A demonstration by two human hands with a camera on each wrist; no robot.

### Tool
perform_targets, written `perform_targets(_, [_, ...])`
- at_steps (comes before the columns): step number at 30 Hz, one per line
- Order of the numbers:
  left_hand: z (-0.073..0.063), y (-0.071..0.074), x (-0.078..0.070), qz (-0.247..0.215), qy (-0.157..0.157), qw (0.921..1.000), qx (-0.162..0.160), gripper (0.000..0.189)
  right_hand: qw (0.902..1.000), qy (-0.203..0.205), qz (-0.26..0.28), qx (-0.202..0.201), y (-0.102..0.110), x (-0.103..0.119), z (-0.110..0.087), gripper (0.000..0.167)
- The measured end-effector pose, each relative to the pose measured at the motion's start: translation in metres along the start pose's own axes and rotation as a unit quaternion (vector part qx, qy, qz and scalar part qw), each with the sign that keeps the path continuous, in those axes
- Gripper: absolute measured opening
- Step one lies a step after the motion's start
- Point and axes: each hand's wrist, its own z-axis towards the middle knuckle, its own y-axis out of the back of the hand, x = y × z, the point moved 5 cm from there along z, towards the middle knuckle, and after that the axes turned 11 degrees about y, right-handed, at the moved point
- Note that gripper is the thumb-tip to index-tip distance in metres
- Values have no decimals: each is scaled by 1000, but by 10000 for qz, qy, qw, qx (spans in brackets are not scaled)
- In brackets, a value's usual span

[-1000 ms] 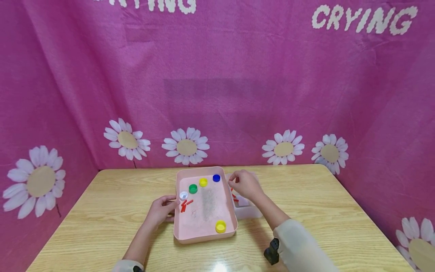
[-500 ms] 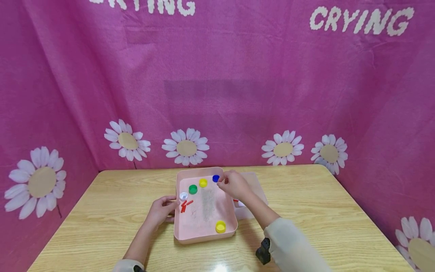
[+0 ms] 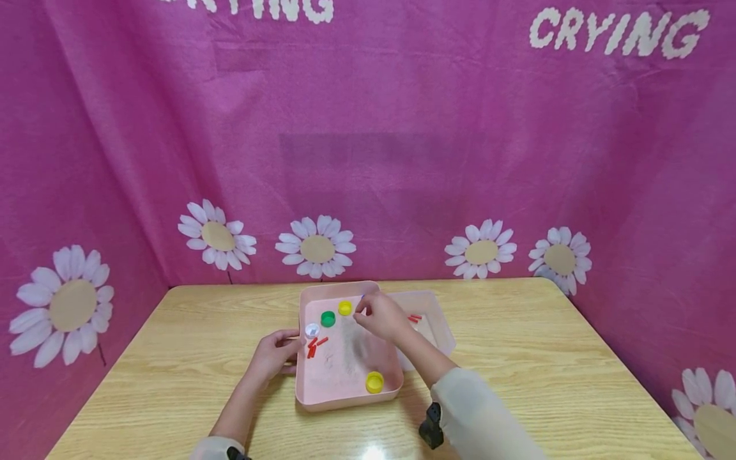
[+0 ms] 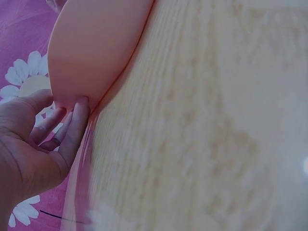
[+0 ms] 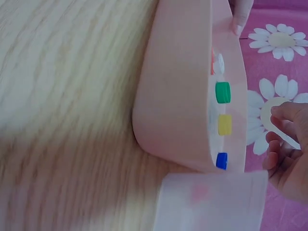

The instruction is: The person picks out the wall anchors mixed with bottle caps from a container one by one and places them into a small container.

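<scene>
My left hand (image 3: 275, 353) grips the left wall of a pink tray (image 3: 345, 405); in the left wrist view its fingers lie against the outside of the wall. Over the tray's far right part hovers my right hand (image 3: 381, 315), fingers bent and fingertips close together. Whether something small sits between them is not visible. Inside the tray stand a white cap (image 3: 312, 330), a green cap (image 3: 328, 319), a yellow cap (image 3: 345, 308), and a blue cap (image 5: 222, 160) mostly covered by the hand in the head view. Several short red sticks (image 3: 312, 349) lie near the white cap.
A second yellow cap (image 3: 374, 383) is in the tray's near right corner. Against the tray's right side stands a translucent box (image 3: 444, 326) with red sticks (image 3: 414, 318) in it. Both containers rest on a wooden table (image 3: 529, 358) before a pink flowered cloth (image 3: 368, 166).
My right hand has moved left from the translucent box to above the pink tray, uncovering more of the box. The left hand and the tray have stayed in place.
</scene>
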Motion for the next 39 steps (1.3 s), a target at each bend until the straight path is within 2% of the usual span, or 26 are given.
perform_targets(7, [-1,0,-1,-20,-29,10000,-12,38,9983,-341,432,180,-18,1,2,9])
perform_targets(15, [-2,0,0,-7,-30,10000,-35,37,9957,-615,520,468,-39,10,2,8])
perform_targets(18, [-1,0,1,1,-22,10000,-47,37,9926,-758,760,570,-47,12,1,8])
perform_targets(22, [0,0,2,-16,-5,10000,-70,38,9918,-701,901,579,-54,15,0,7])
perform_targets(31, [0,1,1,-23,-10,10000,-80,38,9932,-581,790,625,-67,13,0,10])
perform_targets(39, [1,1,2,74,19,9999,-114,38,9893,-882,924,704,-80,9,-2,11])
